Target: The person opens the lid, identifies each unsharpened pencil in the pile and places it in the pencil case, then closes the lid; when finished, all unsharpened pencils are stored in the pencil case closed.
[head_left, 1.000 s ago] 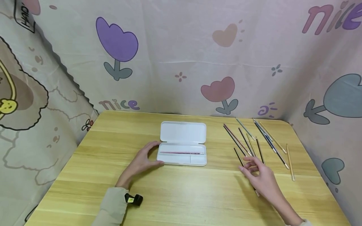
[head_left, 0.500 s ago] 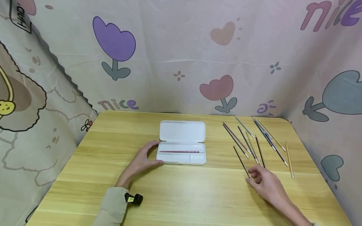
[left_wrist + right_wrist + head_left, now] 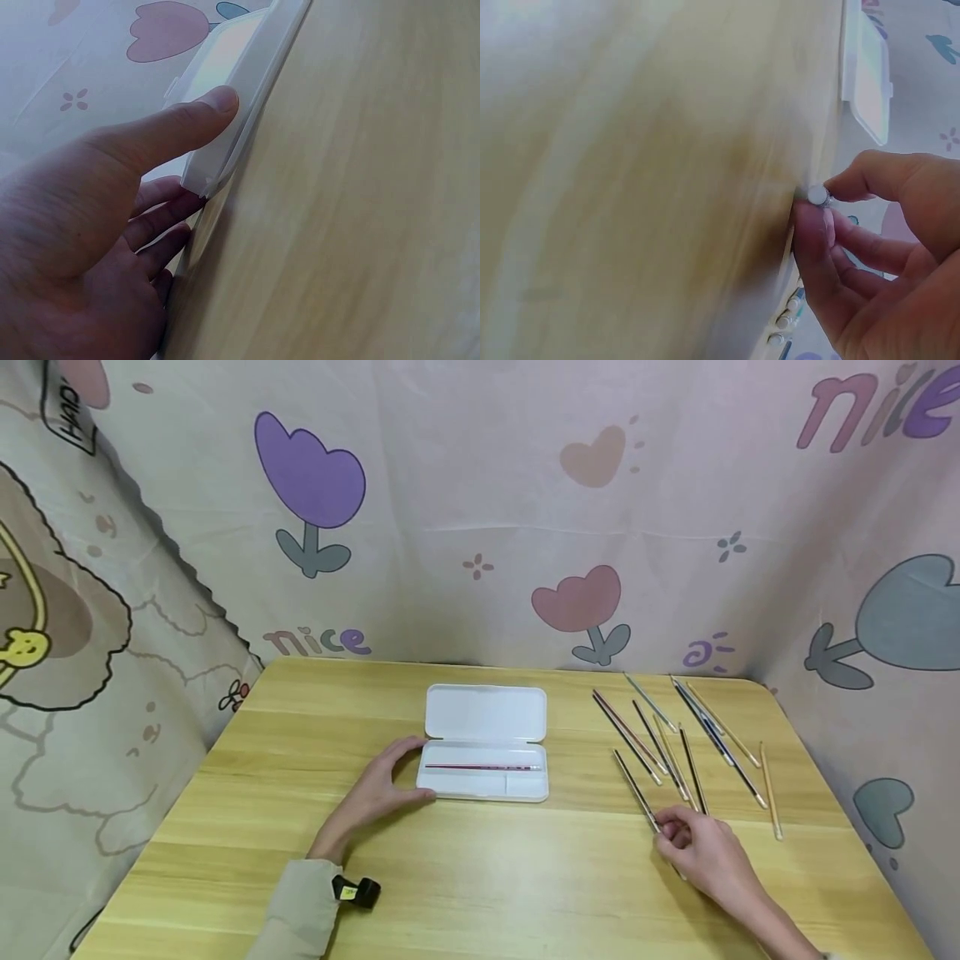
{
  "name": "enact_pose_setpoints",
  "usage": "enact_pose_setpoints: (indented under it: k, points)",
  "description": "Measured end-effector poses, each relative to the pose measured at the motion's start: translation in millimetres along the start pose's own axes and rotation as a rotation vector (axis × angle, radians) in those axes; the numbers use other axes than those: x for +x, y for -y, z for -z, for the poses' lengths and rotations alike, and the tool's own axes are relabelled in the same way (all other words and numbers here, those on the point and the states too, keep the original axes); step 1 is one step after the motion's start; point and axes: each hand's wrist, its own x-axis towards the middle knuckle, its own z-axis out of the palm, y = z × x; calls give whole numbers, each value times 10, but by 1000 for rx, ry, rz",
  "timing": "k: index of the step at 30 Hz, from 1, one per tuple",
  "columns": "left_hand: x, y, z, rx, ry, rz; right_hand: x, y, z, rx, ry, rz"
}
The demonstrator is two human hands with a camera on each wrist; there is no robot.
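A white pencil case (image 3: pixel 465 787) lies with its lid (image 3: pixel 486 712) folded back, and a red pencil (image 3: pixel 480 767) rests lengthwise inside. My left hand (image 3: pixel 381 785) holds the case's left end, thumb along the front wall and fingers at the side, as the left wrist view (image 3: pixel 112 202) also shows of the case wall (image 3: pixel 225 142). My right hand (image 3: pixel 708 856) pinches a dark pencil (image 3: pixel 633 787) between thumb and fingers. Its pale round end (image 3: pixel 818 195) points at the camera in the right wrist view. The pencil slants, far end toward the upper left.
Several loose pencils (image 3: pixel 666 752) lie spread on the right of the wooden table (image 3: pixel 510 877), beyond my right hand. One yellow pencil (image 3: pixel 770 792) lies farthest right. A patterned cloth (image 3: pixel 450 485) hangs behind the table.
My right hand has moved down onto the dark pencil and now pinches it; the pencil's far end has shifted slightly left. My left hand has stayed on the case.
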Motion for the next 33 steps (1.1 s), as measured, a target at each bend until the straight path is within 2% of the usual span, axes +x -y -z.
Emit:
enact_pose_setpoints:
  k: [5,11,16,23,28,33]
  points:
    - [-13,0,-3,-3,1,2,48,14,-36,84,-44,86]
    - [-24,-4,4,-8,-3,8,178,92,-107,269,-42,184]
    - [-21,0,-1,0,-5,3,295,179,-201,376,-15,181]
    - [-3,5,-5,5,-2,-6,493,380,-321,410,-65,162]
    - [-2,-7,5,10,0,-7,665,573,-400,443,-45,145]
    - [-4,-14,3,9,-2,-9,849,728,-511,460,-40,175]
